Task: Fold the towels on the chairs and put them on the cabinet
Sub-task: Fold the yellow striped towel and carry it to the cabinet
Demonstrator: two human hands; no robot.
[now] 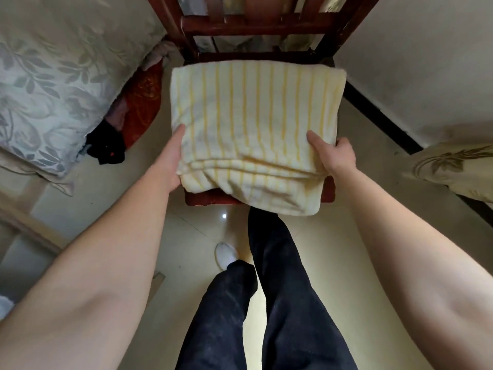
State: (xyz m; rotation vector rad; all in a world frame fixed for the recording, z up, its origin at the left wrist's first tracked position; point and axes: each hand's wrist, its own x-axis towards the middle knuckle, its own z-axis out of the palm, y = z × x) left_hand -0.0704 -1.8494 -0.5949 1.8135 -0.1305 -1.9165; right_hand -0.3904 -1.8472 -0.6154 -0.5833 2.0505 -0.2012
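A cream towel with thin yellow stripes [253,124] lies folded in several layers on the seat of a dark red wooden chair [256,22]. Its near edge sags over the seat's front. My left hand [174,158] grips the towel's near left side, thumb on top and fingers hidden under the layers. My right hand [333,153] grips the near right side the same way, thumb lying on the fabric. No cabinet is in view.
A bed with a grey leaf-patterned cover [53,76] stands to the left, with red and black cloth [133,113] bunched beside the chair. A white wall with a black skirting [378,113] runs on the right. Patterned fabric [453,166] lies at far right. My legs stand on pale tiles.
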